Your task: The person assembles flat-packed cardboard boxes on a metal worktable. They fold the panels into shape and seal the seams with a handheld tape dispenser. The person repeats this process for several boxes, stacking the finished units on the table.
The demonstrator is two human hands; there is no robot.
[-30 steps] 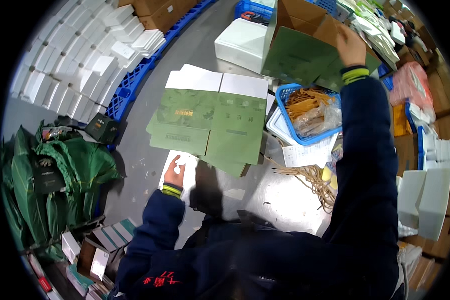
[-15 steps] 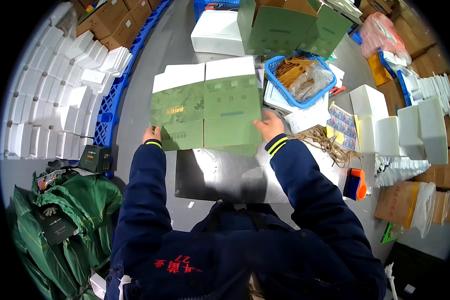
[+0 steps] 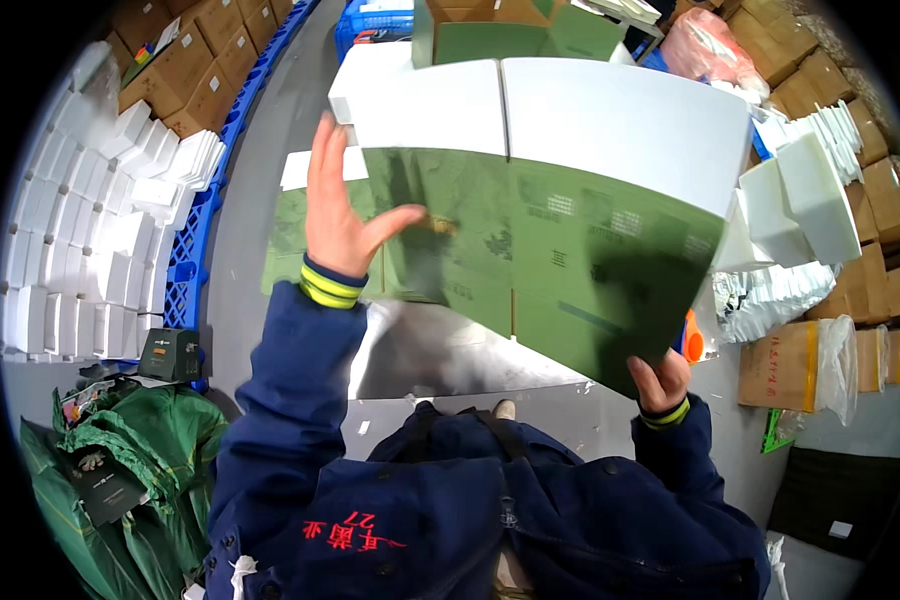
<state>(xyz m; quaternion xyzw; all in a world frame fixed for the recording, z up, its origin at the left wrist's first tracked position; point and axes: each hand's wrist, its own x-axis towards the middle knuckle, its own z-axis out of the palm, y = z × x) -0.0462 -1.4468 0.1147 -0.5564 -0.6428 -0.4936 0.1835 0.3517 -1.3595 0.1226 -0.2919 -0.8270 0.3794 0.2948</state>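
Note:
A flat green-and-white cardboard carton point(image 3: 560, 260) is raised toward me and tilted, its right side closer than its left. My right hand point(image 3: 662, 380) grips its lower right corner between thumb and fingers. My left hand point(image 3: 342, 205) is open at the carton's left side, fingers stretched upward and thumb pointing right across the green face; whether it touches the board I cannot tell. Another flat green carton point(image 3: 295, 225) lies beneath, its left part showing. The metal tabletop point(image 3: 440, 350) shows below the raised carton, which hides most of the table.
An opened green box point(image 3: 490, 40) stands at the far end. White foam boxes point(image 3: 100, 220) are stacked at left beside a blue pallet point(image 3: 192, 245). Green bags point(image 3: 140, 450) sit at lower left. Cardboard boxes point(image 3: 785, 365) and white foam pieces point(image 3: 815, 190) stand at right.
The upper carton has been lifted and swung right and nearer, uncovering another below. My right hand moved right and down to its corner; my left hand rose and spread.

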